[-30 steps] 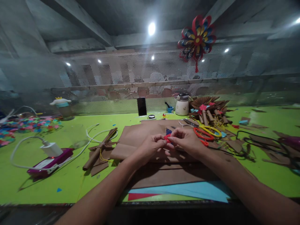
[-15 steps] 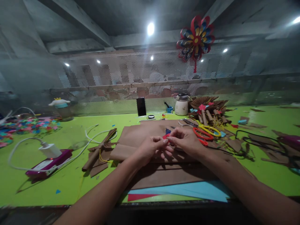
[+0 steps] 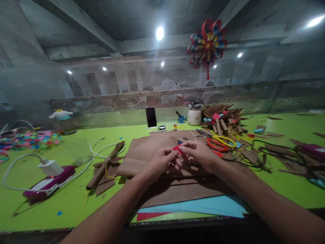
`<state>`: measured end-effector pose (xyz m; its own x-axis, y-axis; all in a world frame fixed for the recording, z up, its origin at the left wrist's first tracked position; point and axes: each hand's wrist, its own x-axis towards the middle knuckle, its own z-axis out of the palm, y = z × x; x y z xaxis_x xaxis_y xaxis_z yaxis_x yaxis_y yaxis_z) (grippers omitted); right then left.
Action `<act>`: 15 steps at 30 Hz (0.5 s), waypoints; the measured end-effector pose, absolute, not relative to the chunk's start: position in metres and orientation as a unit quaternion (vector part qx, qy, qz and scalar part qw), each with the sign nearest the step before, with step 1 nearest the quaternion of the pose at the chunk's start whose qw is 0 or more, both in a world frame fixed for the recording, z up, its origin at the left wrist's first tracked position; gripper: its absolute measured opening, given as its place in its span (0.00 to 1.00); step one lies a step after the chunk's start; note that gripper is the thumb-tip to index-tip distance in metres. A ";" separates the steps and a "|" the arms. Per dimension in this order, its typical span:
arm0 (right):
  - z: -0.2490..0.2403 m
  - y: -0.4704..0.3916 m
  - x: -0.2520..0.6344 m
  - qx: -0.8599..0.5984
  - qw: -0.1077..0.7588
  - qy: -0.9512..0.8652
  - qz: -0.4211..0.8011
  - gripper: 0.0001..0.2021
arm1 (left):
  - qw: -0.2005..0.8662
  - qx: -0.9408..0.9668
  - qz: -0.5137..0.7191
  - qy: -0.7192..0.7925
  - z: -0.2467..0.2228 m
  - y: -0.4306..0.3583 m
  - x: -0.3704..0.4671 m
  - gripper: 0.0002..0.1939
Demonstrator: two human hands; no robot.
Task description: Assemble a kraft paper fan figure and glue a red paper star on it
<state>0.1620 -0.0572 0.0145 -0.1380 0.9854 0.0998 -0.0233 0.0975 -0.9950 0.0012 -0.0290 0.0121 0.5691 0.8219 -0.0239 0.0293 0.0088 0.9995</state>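
A small piece of red paper (image 3: 177, 148) is held between the hands, above a stack of brown paper (image 3: 144, 147). Its visible part spans from one set of fingertips to the other; fingers cover too much to tell its long axis or which way it points. The left hand (image 3: 165, 158) pinches it between thumb and forefinger, lower fingers curled loosely; the right hand (image 3: 198, 154) pinches the opposite side. Both forearms slant inward and away from the body. Orange-handled scissors (image 3: 217, 150) lie just right of the right hand. Well left of the left hand, a brown paper roll (image 3: 104, 166) rests on the green tabletop (image 3: 40, 211). Light-blue sheets (image 3: 203, 205) lie nearer the body than the hands.
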 end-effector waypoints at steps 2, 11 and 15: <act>0.014 -0.059 0.163 -0.430 0.472 -0.563 0.525 0.17 | 0.624 0.624 0.322 0.343 0.012 -0.028 0.000 0.14; 0.007 -0.053 0.159 -0.443 0.511 -0.566 0.471 0.17 | 0.615 0.620 0.352 0.335 0.013 -0.029 0.001 0.13; 0.007 -0.053 0.158 -0.446 0.516 -0.563 0.466 0.16 | 0.613 0.624 0.356 0.329 0.011 -0.027 0.000 0.13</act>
<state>0.1578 -0.0528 0.0068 -0.0688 0.9839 0.1650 0.0208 0.1668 -0.9858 -0.0004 -0.0267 0.0109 0.5301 0.8469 0.0418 -0.0260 -0.0331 0.9991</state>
